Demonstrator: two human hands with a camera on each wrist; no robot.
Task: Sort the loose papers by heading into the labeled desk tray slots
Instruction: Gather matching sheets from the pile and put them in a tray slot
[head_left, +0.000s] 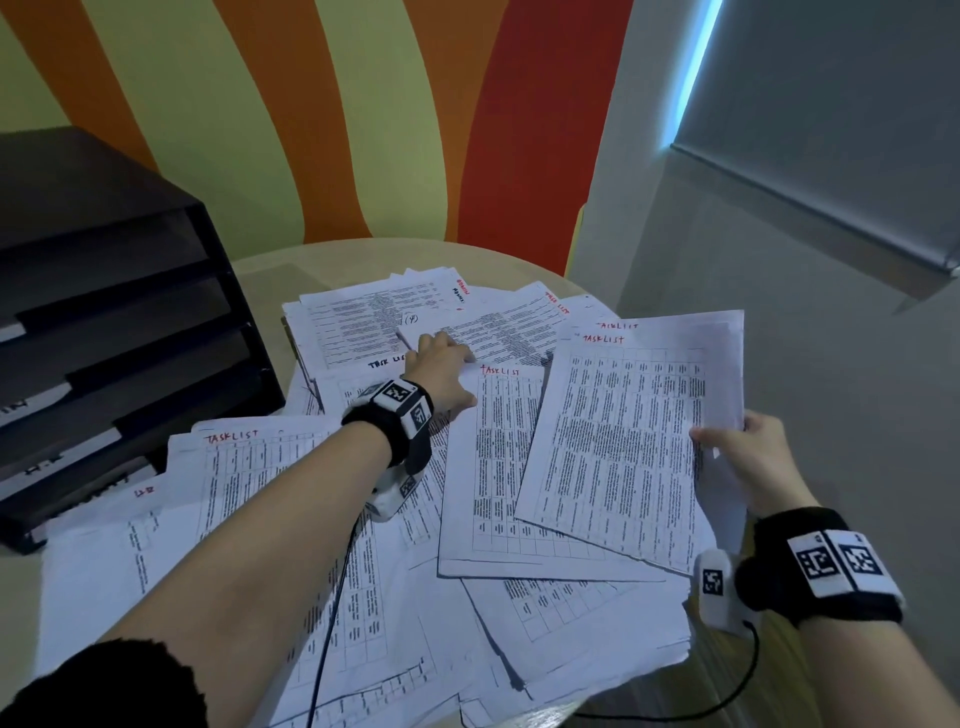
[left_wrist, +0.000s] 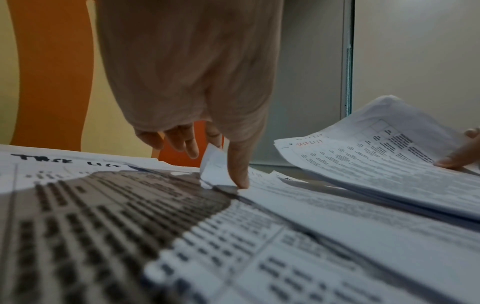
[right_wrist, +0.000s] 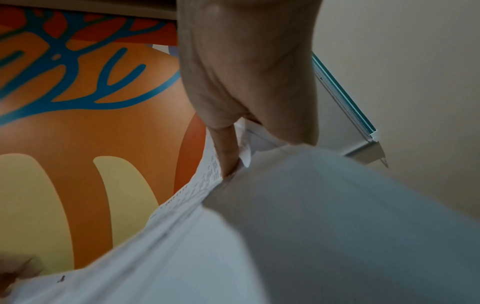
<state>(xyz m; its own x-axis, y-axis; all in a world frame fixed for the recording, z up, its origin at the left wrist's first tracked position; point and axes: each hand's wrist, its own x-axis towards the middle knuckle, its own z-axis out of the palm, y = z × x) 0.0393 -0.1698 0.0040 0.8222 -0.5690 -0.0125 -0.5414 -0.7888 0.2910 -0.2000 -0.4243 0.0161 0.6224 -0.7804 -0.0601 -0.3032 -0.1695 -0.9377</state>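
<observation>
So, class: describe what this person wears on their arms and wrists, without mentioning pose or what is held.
Both forearms are bare. The left wrist carries a black strap with white blocks printed with black square codes, and a thin black cable trails from it. The right wrist wears a matching black strap with coded white blocks and its own black cable. A dark cuff shows on the left arm.

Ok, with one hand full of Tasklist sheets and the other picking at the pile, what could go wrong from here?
1. The right hand pinches the Tasklist stack only at its edge; the sheets fan and could slip from that grip.
2. The left hand lifts a sheet corner from overlapped papers; a neighbouring sheet may drag along.
3. The pile overhangs the table near edge and could slide off.
</observation>
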